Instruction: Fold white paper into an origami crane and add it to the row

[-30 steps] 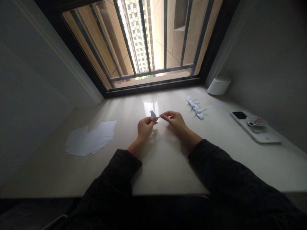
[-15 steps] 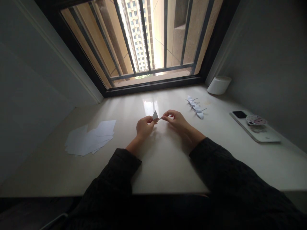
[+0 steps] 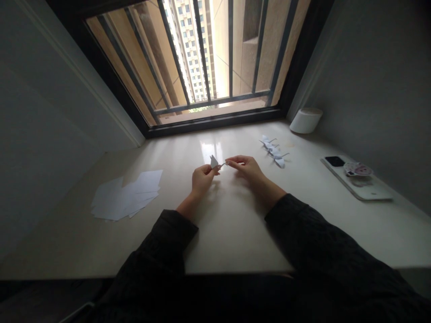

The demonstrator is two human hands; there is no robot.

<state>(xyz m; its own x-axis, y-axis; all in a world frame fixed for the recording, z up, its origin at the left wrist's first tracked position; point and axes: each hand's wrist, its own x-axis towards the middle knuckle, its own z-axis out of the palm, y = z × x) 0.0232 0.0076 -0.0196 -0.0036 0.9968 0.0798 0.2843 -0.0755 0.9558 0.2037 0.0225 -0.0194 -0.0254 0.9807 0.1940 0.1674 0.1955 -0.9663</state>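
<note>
While daylight was let in past a dark window frame [image 3: 215,122], a small piece of folded paper [image 3: 214,162] was held over the pale, glossy sill [image 3: 232,242], midway between its left and right edges and nearer the far edge than the near one. The white body of the piece was gripped between the closed thumb and fingers of the left hand [image 3: 202,178], with a crisp, flat, triangular flap left standing upward. A thin, narrow point was stretched out sideways from it, and its end was pinched between the thumb and fingertips of the right hand [image 3: 248,168]. Both forearms were covered by dark cloth sleeves [image 3: 303,229].

Toward the far right corner of the sill, paper cranes [image 3: 279,160] were set in a close, slanting row, with bent wings and slender, angled necks. Smooth, straight-edged paper sheets [image 3: 126,195] were spread in a loose, overlapping pile toward the left edge. Along the right edge, a flat, pale phone [image 3: 373,193] was laid, topped by a rounded, patterned attachment [image 3: 357,169]. Right in the far right corner, a smooth, white, cup-like container [image 3: 305,121] was placed; its contents could not be made out.
</note>
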